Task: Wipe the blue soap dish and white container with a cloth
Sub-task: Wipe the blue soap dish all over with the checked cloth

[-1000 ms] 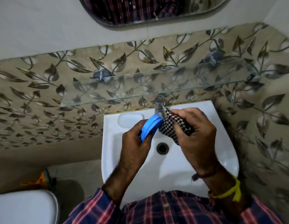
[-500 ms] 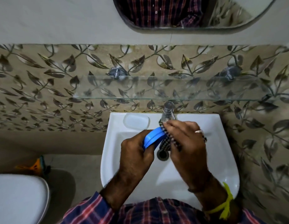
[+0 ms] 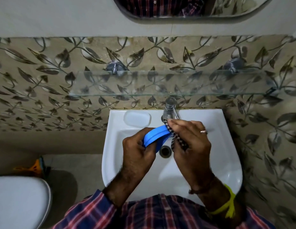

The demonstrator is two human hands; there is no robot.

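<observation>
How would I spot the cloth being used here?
Find the white ceramic washbasin under the clear glass shelf. Above its drain, the right hand pinches a black-and-white checked cloth against the blue plastic soap dish. It is the only patterned fabric over the basin.

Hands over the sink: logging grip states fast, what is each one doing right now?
Left hand: grips the blue soap dish, fingers curled round it.
Right hand: holds the checked cloth against the dish's end.

One head-worn wide-angle camera looks steeply down and forward, close over the sink (image 3: 229, 162), facing the far tiled wall (image 3: 44, 90); the mirror (image 3: 193, 7) edges the top.
</observation>
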